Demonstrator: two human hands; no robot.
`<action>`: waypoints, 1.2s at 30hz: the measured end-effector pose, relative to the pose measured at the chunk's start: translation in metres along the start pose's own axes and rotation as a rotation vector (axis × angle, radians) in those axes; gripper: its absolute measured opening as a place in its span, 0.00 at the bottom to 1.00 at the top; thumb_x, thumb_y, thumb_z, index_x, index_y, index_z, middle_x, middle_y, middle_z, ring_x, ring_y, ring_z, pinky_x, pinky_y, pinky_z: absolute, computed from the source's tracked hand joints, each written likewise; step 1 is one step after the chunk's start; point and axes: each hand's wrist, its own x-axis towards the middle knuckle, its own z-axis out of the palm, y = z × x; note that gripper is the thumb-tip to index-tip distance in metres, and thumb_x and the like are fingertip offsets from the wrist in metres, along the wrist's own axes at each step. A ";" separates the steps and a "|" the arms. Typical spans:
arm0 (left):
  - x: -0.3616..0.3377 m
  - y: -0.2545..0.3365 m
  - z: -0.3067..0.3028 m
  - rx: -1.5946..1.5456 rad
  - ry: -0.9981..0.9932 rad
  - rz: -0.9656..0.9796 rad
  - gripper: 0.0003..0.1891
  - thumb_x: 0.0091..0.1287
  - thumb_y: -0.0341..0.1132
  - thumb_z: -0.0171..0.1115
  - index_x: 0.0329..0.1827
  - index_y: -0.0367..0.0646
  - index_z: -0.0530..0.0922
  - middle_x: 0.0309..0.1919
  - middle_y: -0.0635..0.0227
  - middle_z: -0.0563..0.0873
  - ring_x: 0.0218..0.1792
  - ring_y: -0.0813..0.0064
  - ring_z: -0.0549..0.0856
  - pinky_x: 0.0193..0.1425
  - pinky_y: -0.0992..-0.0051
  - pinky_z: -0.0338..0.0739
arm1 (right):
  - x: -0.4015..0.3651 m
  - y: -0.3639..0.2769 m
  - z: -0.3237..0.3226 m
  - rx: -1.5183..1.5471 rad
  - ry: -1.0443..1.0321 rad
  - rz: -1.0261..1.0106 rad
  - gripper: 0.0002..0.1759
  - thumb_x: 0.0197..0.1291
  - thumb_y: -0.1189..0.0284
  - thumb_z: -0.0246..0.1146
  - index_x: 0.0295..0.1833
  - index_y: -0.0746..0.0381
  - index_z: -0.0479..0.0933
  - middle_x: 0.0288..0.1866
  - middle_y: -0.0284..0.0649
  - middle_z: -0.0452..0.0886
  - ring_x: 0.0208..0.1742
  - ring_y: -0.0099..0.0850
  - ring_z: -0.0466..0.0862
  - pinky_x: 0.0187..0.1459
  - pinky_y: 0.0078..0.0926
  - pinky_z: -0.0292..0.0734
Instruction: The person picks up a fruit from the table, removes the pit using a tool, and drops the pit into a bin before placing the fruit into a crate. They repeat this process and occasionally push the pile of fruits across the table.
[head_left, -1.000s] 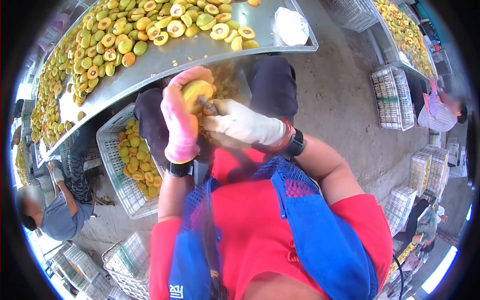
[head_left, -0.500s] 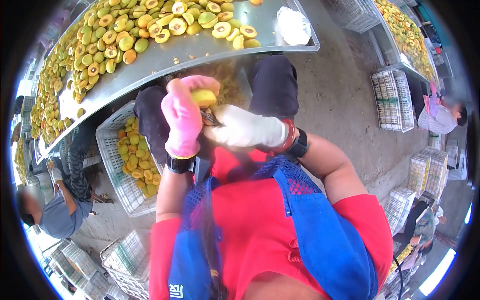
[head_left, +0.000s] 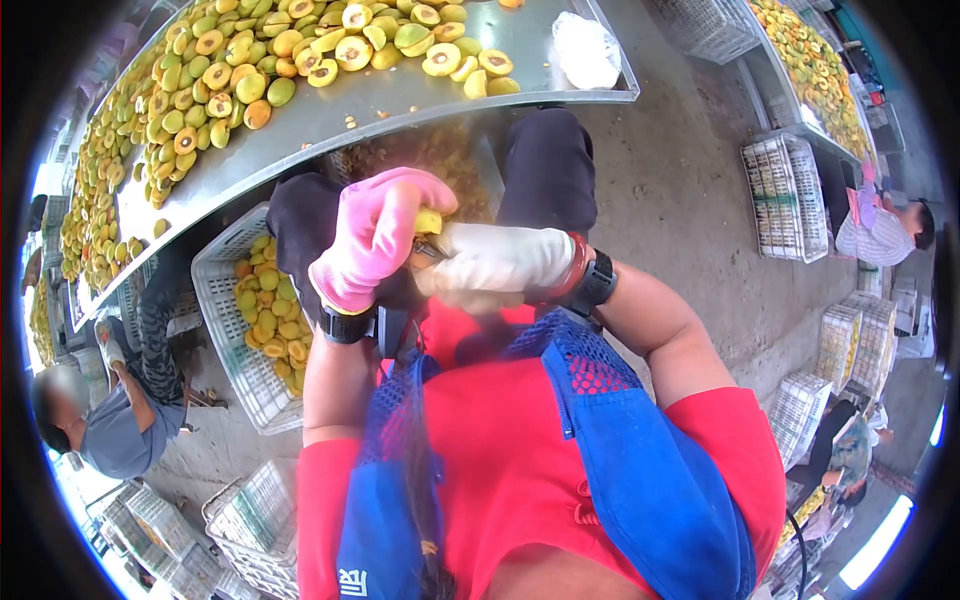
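- Head view, far left: a seated co-worker (head_left: pixel 125 430) in a grey top sits near the frame's dark rim; whether the gloved hands grip anything is too small to tell.
- Next, a heap of halved stone fruit (head_left: pixel 190 110) covers much of the metal table (head_left: pixel 400 112), both cut off by the upper edge.
- Below the table's near edge, a plastic crate (head_left: pixel 230 335) holds more fruit halves (head_left: pixel 275 310); the table and the wearer's leg hide part of it.
- The left hand (head_left: pixel 375 235), in a pink glove, has its fingers curled around a yellow fruit (head_left: pixel 428 221), of which only a small part shows, between the two hands.
- Against the fruit's lower side is a small metal tool (head_left: pixel 426 250), its exact kind unclear.
- The right hand (head_left: pixel 500 262), in a white glove, closes its blurred fingers on that tool; the grip's underside is hidden.
- A crumpled white bundle (head_left: pixel 586 52) lies at the table's right end, its contents unclear.
- Far right, beyond a stacked pair of white crates (head_left: pixel 785 200), a co-worker in a striped top (head_left: pixel 875 238) is partly lost behind the second fruit table (head_left: pixel 808 118).
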 end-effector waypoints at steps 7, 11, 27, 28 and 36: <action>0.004 0.011 -0.002 -0.218 0.134 -0.337 0.30 0.81 0.52 0.43 0.36 0.34 0.84 0.30 0.61 0.87 0.31 0.71 0.85 0.40 0.74 0.79 | 0.015 0.017 -0.003 -0.030 0.062 0.006 0.05 0.71 0.69 0.57 0.43 0.54 0.68 0.29 0.24 0.67 0.22 0.13 0.65 0.20 0.15 0.59; 0.000 0.005 -0.021 -0.586 0.520 -0.478 0.42 0.78 0.67 0.36 0.36 0.32 0.82 0.31 0.55 0.87 0.30 0.65 0.87 0.37 0.70 0.84 | 0.022 0.023 -0.005 -0.335 0.148 -0.050 0.05 0.69 0.69 0.59 0.42 0.57 0.71 0.28 0.27 0.71 0.22 0.17 0.70 0.22 0.21 0.64; -0.067 0.027 -0.021 0.460 0.068 -0.366 0.27 0.65 0.36 0.72 0.66 0.38 0.77 0.61 0.56 0.83 0.57 0.67 0.86 0.60 0.70 0.80 | 0.058 0.060 -0.010 -0.970 0.532 -0.369 0.15 0.64 0.68 0.63 0.47 0.68 0.72 0.32 0.57 0.83 0.33 0.56 0.85 0.34 0.48 0.79; -0.062 0.026 -0.012 0.313 0.064 -0.517 0.21 0.67 0.38 0.70 0.61 0.39 0.79 0.51 0.56 0.87 0.49 0.63 0.89 0.53 0.69 0.82 | 0.061 0.067 -0.015 -1.012 0.529 -0.385 0.15 0.64 0.68 0.62 0.47 0.68 0.72 0.31 0.57 0.83 0.33 0.56 0.85 0.34 0.48 0.79; -0.060 -0.024 0.013 0.389 0.182 -0.346 0.09 0.74 0.36 0.60 0.50 0.40 0.78 0.36 0.57 0.87 0.38 0.54 0.88 0.43 0.67 0.81 | 0.049 0.066 -0.024 -1.150 0.568 -0.377 0.12 0.63 0.70 0.61 0.46 0.69 0.74 0.25 0.53 0.82 0.28 0.55 0.84 0.31 0.49 0.79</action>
